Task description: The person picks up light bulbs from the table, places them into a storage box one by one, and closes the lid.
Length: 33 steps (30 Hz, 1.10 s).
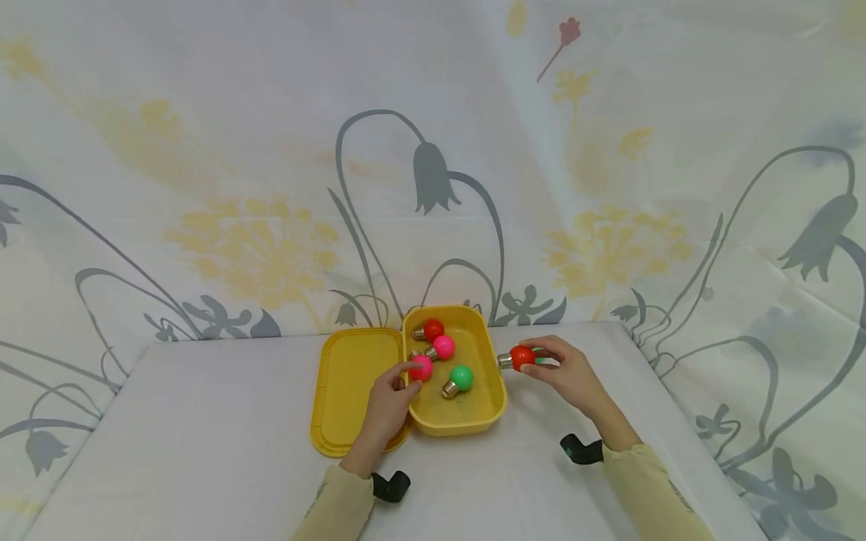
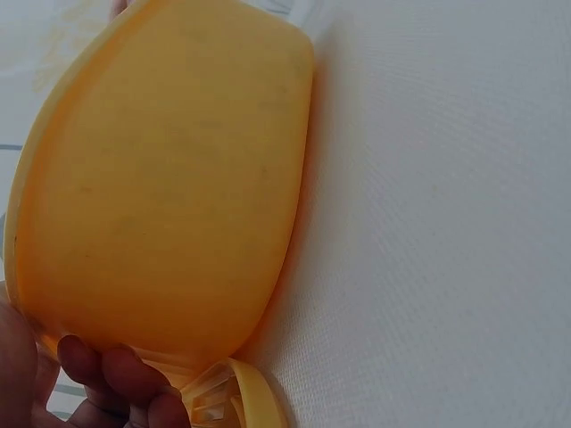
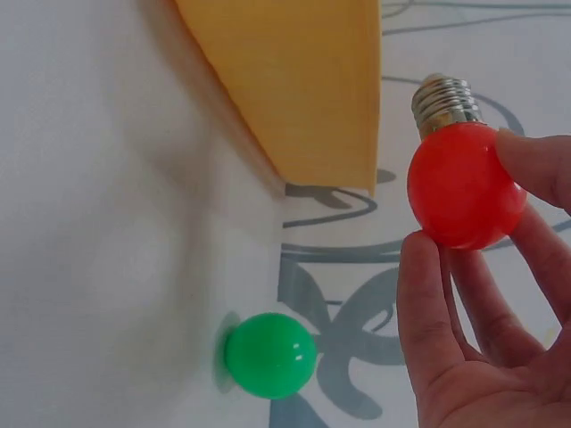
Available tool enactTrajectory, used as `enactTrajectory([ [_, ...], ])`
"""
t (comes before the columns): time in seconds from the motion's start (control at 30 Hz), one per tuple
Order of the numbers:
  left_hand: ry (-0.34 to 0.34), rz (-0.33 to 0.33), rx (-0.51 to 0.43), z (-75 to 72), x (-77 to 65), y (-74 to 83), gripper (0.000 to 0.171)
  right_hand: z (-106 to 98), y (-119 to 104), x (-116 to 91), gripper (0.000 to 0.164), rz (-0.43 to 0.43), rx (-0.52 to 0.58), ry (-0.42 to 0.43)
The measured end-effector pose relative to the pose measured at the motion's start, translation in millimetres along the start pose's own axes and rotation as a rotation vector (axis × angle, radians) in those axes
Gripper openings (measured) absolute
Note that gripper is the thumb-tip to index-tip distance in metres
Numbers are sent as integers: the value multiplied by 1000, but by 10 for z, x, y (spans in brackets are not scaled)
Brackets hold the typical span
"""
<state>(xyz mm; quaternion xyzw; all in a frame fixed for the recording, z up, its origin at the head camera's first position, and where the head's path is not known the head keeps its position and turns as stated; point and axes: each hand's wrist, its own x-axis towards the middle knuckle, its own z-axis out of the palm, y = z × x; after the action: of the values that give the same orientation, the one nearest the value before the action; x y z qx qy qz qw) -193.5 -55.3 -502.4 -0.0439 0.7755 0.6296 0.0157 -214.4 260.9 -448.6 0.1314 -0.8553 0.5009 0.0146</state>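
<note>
My right hand (image 1: 564,376) pinches a red light bulb (image 3: 466,185) between thumb and fingertips, just right of the yellow box (image 1: 456,430). Its metal screw base points toward the box. At the box's left rim, my left hand (image 1: 389,402) has thumb and index finger around a pink bulb (image 1: 422,369); its other fingers (image 2: 134,374) are curled by the outer wall. Inside the box lie another red bulb (image 1: 434,329), a second pink bulb (image 1: 444,346) and a green bulb (image 1: 462,377). Beyond my right hand, another green bulb (image 3: 270,355) stands on the table, mostly hidden in the head view.
A yellow lid (image 1: 345,391) lies flat on the white table (image 1: 203,436), against the box's left side and partly under my left hand. A flower-printed cloth (image 1: 284,150) hangs behind the table. Black wrist mounts (image 1: 580,449) stick out from both sleeves.
</note>
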Motion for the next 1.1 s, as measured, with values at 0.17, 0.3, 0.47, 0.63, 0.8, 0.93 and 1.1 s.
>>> enactTrajectory([
  [0.17, 2, 0, 3, 5, -1, 1, 27, 55, -53, 77, 40, 23, -24, -32],
  [0.3, 3, 0, 1, 6, 0, 1, 27, 108, -107, 140, 40, 27, -43, -74],
  [0.47, 4, 1, 0, 9, 1, -3, 28, 178, -152, 226, 41, 14, -34, -122],
  [0.63, -2, 8, -5, 11, 4, -9, 27, 248, -195, 319, 42, -4, -16, -175],
  [0.8, 0, 9, -5, 12, 3, -5, 27, 316, -252, 407, 42, -4, -5, -231],
  [0.93, -1, 9, -2, 8, 0, 0, 28, 384, -340, 456, 41, -3, -21, -282],
  [1.1, -6, 11, -9, 3, 1, 8, 27, 455, -396, 526, 40, 2, -53, -338],
])
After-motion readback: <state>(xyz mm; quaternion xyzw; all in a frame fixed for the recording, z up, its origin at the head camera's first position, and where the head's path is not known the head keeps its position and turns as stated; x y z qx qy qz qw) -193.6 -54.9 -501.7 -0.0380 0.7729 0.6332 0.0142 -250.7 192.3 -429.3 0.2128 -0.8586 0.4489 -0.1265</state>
